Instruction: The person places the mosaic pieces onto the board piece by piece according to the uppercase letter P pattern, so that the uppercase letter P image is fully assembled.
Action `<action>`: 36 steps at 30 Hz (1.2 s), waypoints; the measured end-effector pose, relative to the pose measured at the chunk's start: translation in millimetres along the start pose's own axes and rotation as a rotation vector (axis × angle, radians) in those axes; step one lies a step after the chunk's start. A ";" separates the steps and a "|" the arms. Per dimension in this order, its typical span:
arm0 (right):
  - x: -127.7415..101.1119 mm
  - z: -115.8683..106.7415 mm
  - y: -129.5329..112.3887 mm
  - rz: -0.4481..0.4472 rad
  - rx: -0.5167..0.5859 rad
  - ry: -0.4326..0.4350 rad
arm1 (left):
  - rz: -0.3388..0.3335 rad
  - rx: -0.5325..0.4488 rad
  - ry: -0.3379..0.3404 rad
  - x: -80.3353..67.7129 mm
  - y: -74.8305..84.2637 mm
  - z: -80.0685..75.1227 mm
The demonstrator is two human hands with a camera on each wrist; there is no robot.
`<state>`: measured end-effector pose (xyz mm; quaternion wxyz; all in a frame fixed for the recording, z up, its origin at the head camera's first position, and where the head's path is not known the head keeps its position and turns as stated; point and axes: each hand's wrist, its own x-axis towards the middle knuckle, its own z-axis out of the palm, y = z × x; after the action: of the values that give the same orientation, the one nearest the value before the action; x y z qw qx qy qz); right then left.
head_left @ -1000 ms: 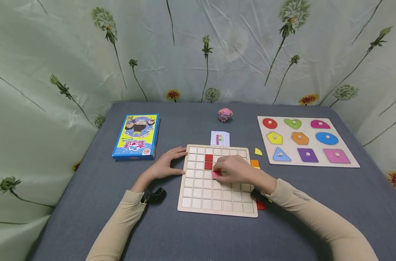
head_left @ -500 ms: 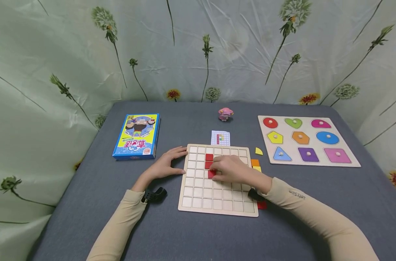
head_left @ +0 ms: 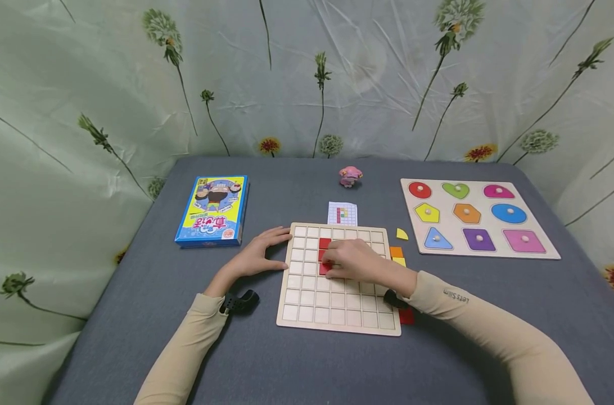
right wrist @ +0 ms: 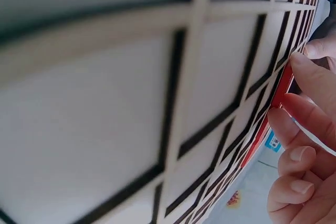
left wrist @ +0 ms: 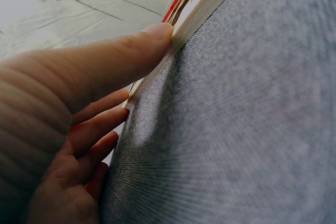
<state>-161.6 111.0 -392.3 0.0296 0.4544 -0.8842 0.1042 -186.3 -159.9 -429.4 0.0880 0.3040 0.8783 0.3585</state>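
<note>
Big grey counter (head_left: 307,360) with a flowery curtain (head_left: 84,84) behind it. At about 2 o'clock sits the shape puzzle board (head_left: 476,219), all its coloured shapes in. At 10 o'clock is a blue game box (head_left: 213,211). Dead centre is the wooden grid board (head_left: 337,306), and that's where the work is.

Progress-wise it looks early: a short column of red tiles (head_left: 324,243) fills the upper middle of the grid and nearly every other cell is bare. The pattern card (head_left: 342,214) lies just past the board at 12 o'clock, spare orange and yellow pieces (head_left: 397,256) wait at 3 o'clock.

Left hand (head_left: 256,256) lies flat, fingers straight, braced against the board's 9 o'clock edge. Right hand (head_left: 355,260) has its fingers curled down, pinching the red piece (head_left: 325,269) into its cell.

Plenty of open counter toward 6 o'clock; board edges are low.
</note>
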 end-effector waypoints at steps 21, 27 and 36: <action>-0.3 -4.9 1.5 -0.015 0.108 -0.032 | -0.005 -0.004 -0.005 0.0 3.5 -1.9; -11.3 -11.6 1.9 0.007 0.111 -0.023 | -0.009 0.001 -0.001 -0.7 5.1 -3.1; -36.9 -16.8 -2.3 0.089 0.122 -0.029 | -0.009 -0.006 -0.015 0.7 3.5 -2.4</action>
<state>-138.9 142.7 -380.9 -0.0155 0.4171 -0.8958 0.1527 -186.2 -158.9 -425.2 0.0971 0.3024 0.8778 0.3586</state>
